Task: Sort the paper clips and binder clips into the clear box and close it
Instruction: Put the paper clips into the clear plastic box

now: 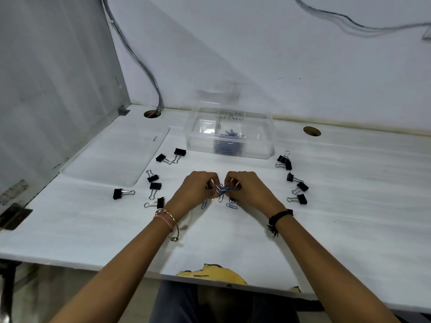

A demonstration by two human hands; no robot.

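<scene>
My left hand (198, 190) and my right hand (247, 190) meet at the table's middle, both pinching one bunch of blue paper clips (225, 189). A few loose paper clips (231, 205) lie on the table just under the hands. The clear box (263, 141) stands open behind them, with paper clips piled in its middle compartment (229, 145). Its clear lid (112, 157) lies flat to the left. Black binder clips lie scattered on both sides: several on the left (155, 185) and several on the right (300, 188).
The white table has cable holes at the back left (152, 113) and back right (311, 131). A cable bundle (140, 61) runs down the wall into the left hole. A grey partition (46, 89) bounds the left side. The front edge is chipped (212, 273).
</scene>
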